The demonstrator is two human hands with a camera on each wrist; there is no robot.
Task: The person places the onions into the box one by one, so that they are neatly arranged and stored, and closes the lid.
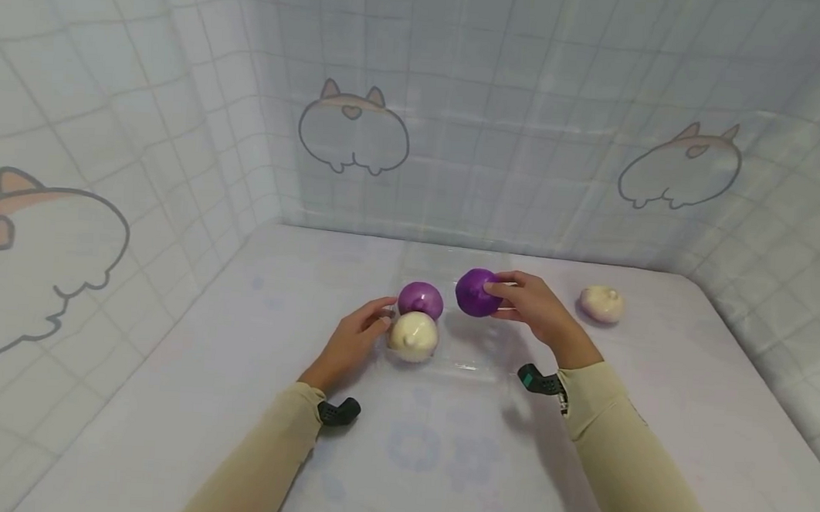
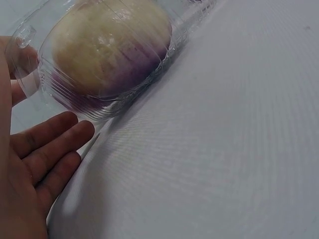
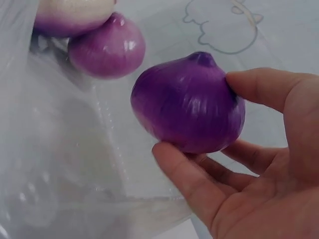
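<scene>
My right hand [image 1: 529,305] holds a dark purple onion [image 3: 189,104], thumb on one side and fingers under the other. It is raised above the right part of a clear plastic container [image 1: 456,364]. In the container's left part sit a lighter purple onion [image 1: 420,295] and, nearer me, a cream-white bulb [image 1: 413,338] with a purple underside. At the container's left edge is my left hand [image 1: 353,342], its fingers loosely extended. One fingertip [image 2: 30,59] shows through the plastic in the left wrist view, while the other fingers lie just outside the wall.
Another cream-white, lumpy bulb [image 1: 601,305] lies on the white-covered table [image 1: 399,472], right of the container. Grid-patterned sheets [image 1: 458,135] with cartoon animal drawings stand along the back and both sides. A dark device [image 1: 539,380] is strapped at each wrist.
</scene>
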